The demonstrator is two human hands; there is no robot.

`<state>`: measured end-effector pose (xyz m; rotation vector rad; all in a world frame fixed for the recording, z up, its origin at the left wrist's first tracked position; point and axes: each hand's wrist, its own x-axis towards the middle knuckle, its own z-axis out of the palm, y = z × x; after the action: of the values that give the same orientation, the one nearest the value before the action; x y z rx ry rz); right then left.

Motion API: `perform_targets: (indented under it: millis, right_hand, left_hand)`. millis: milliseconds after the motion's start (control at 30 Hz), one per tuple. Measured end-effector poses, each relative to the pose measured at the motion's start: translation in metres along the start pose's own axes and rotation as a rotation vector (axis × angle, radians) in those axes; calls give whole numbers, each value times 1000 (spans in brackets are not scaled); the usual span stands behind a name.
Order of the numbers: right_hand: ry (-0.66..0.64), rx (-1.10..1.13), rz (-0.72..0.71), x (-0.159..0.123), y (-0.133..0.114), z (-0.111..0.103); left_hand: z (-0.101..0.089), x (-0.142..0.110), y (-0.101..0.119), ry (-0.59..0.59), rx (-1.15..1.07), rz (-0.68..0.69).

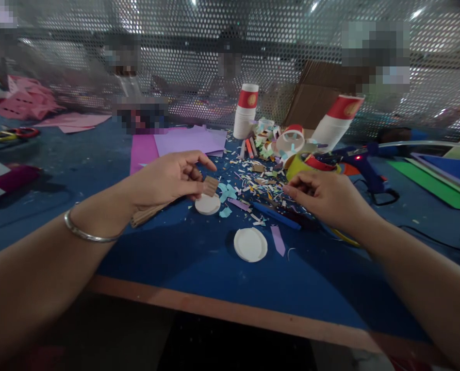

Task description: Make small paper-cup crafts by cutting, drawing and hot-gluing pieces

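My left hand (174, 175) has its thumb and curled fingers on a small piece of corrugated cardboard (210, 186), index finger stretched out above. Just below that piece lies a white paper disc (207, 204). A second white disc with a raised rim (250, 245) rests nearer the table's front edge. My right hand (317, 193) is closed, thumb against curled fingers, over the scraps at right; what it holds, if anything, is hidden. Between the hands are a blue pen-like tool (278, 216), light-blue paper bits (227, 192) and a purple strip (278, 240).
Stacked paper cups (246, 113) and a leaning stack (336, 123) stand at the back. A blue glue gun (369, 167) and yellow tape roll (297, 165) are at right. Purple sheets (191, 140), a cardboard strip (148, 212) and a magenta glue gun (15, 180) lie left.
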<state>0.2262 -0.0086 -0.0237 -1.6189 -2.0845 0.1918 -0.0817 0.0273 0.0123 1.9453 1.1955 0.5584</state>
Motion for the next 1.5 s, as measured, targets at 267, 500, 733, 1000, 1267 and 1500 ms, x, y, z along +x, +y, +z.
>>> perform_targets:
  millis: [267,500,733,1000,1267,1500]
  right_hand:
    - [-12,-1,4,0,-3,-2]
    - [-16,2,3,0,-2,-1]
    - [-20,-1,24,0,-4,-2]
    - [-23,-15,-10,0,-4,-2]
    - [-27,-19,-9,0,-2,0]
    - [-27,-5,-4,0,-1,1]
  left_hand:
    - [-4,0,-5,-62,63,-84]
    - [-4,0,-5,-84,268,-72]
    - [-6,-1,-1,-128,446,-83]
    - [-3,-3,-5,-101,426,-16]
    - [-6,-2,-2,-49,430,-5]
    - [-3,-7,0,-51,521,46]
